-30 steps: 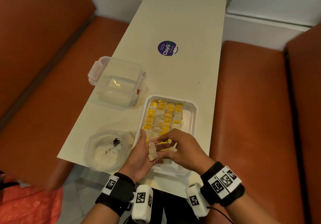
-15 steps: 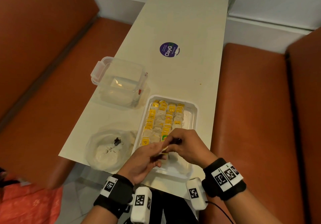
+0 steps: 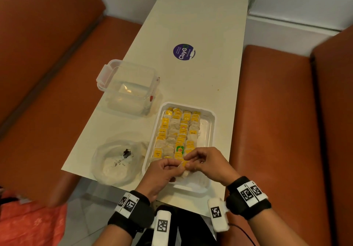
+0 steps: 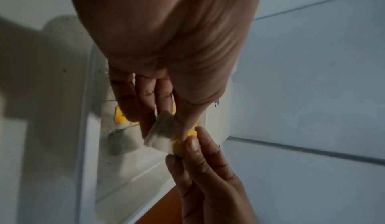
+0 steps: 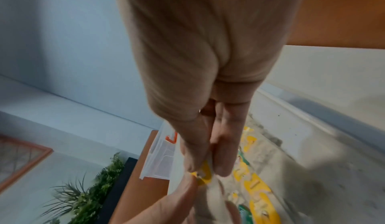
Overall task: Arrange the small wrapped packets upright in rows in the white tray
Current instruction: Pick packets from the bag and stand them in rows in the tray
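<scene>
Both hands [image 3: 191, 166] on one packet [image 4: 161, 133] above white tray [image 3: 212, 131]

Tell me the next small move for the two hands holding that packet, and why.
Probably lower the packet upright into the near end of the white tray, right of the green-tagged packet. Both the left hand and right hand pinch it by its yellow tag just above that end, where the rows of packets stop.

The white tray [image 3: 211, 131] has its near rows (and the pinched packet [image 3: 185, 164]) largely hidden behind both hands.
</scene>
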Available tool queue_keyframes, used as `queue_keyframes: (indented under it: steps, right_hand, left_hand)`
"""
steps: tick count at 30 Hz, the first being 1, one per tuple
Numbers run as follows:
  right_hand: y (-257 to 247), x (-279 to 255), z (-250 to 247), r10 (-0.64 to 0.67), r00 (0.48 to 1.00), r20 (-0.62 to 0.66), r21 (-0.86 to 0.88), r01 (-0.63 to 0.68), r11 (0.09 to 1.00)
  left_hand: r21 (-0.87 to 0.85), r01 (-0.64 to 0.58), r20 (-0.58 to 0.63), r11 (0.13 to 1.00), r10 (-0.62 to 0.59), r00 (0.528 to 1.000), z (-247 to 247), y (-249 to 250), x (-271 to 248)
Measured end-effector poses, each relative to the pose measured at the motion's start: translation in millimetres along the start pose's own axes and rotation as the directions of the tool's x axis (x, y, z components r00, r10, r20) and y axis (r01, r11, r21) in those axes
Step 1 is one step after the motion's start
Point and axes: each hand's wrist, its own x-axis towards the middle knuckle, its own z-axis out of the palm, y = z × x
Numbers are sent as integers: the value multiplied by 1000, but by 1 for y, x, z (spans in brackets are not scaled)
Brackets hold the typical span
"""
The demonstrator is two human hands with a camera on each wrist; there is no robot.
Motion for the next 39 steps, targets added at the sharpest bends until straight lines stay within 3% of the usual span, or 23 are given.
queue_keyframes:
  steps: [3, 8, 15, 22, 25, 27, 31, 35, 39]
  right_hand:
    - [11, 4, 2, 29, 1000, 3, -145, -28, 989]
    - [25, 10, 13, 45, 992, 116, -415, 7, 910]
    - [29, 23, 24, 58, 979, 197, -513, 53, 857]
    - [29, 34, 27, 16, 994, 104, -626, 53, 778]
    - [32, 36, 28, -12, 997, 78, -651, 60, 756]
    - [35, 38, 30, -21, 998, 62, -659, 57, 750]
    - [38, 39, 30, -33, 999, 25, -651, 41, 758]
    - [34, 35, 24, 36, 996, 80, -529, 11, 849]
    - [33, 31, 13, 105, 980, 166, -489, -10, 872]
  left_hand:
    - [24, 18, -60, 1000, -16, 998, -4, -5, 4]
    - [10, 3, -141, 1000, -2, 990, -13, -1, 5]
    - [12, -61, -317, 998, 62, 946, -46, 6, -1]
    - [71, -133, -556, 989, 150, 817, -94, 13, -15]
    - [205, -94, -621, 974, 204, 757, -118, 6, -12]
    - [427, 8, -601, 904, 277, 750, -131, 0, -6]
    - [761, 131, -433, 636, 347, 832, -144, -11, 6]
    - [851, 226, -376, 473, 250, 892, -144, -17, 16]
    - [870, 249, -380, 424, 258, 888, -142, -20, 22]
